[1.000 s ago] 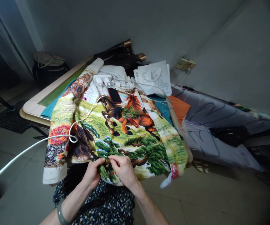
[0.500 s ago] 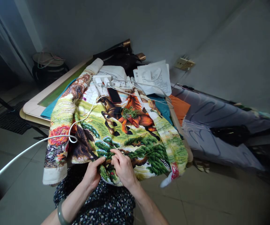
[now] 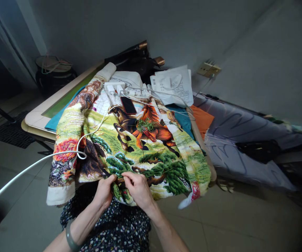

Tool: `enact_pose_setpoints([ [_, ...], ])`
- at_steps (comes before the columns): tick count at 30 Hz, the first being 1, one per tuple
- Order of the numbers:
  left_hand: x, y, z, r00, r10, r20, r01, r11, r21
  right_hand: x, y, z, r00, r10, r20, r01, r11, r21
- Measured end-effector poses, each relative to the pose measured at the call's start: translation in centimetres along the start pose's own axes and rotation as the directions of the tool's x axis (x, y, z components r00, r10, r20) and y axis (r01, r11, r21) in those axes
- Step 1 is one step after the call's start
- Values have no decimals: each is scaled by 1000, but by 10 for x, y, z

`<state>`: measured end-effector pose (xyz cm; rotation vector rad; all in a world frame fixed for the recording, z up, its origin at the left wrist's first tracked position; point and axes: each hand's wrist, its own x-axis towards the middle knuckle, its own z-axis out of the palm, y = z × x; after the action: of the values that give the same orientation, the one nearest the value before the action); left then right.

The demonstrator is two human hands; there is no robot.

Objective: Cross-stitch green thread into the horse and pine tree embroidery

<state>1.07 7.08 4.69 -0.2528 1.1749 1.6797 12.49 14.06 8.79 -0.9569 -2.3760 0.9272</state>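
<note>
A cross-stitch cloth [image 3: 130, 136] with running horses and green pines lies over the table and hangs toward my lap, its left and right sides rolled up. My left hand [image 3: 104, 191] pinches the cloth near its front edge, thumb on top and the other fingers underneath. Just right of it, my right hand [image 3: 137, 189] is closed in a pinch above the pine design. Whatever is between those fingertips is too small to make out. Thin green strands run over the cloth nearby. A tangle of green thread [image 3: 145, 125] rests on the orange horse.
A black phone [image 3: 128, 105] and a white power strip [image 3: 114, 85] lie on the cloth. From there a white cable [image 3: 33, 173] loops left. Behind are white printed bags [image 3: 172, 84]. The table edge [image 3: 35, 120] shows at left, a wall socket [image 3: 208, 69] at right.
My right hand's raised index finger has come down, and its fingertips are now pinched together slightly lower and nearer my left hand. The left hand keeps its hold on the cloth.
</note>
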Motion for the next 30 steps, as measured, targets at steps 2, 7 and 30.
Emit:
enact_pose_setpoints([
  [2, -1, 1, -1, 1000, -16, 11, 16, 1000, -27, 0, 0, 0, 1000, -11, 5, 11, 1000, 6],
  [7, -3, 3, -2, 999, -42, 32, 44, 997, -68, 1, 1, 1, 1000, -14, 19, 15, 1000, -9],
  [30, -4, 5, 1, 996, -57, 61, 62, 995, -79, 8, 1, -3, 996, -80, 39, 86, 982, -170],
])
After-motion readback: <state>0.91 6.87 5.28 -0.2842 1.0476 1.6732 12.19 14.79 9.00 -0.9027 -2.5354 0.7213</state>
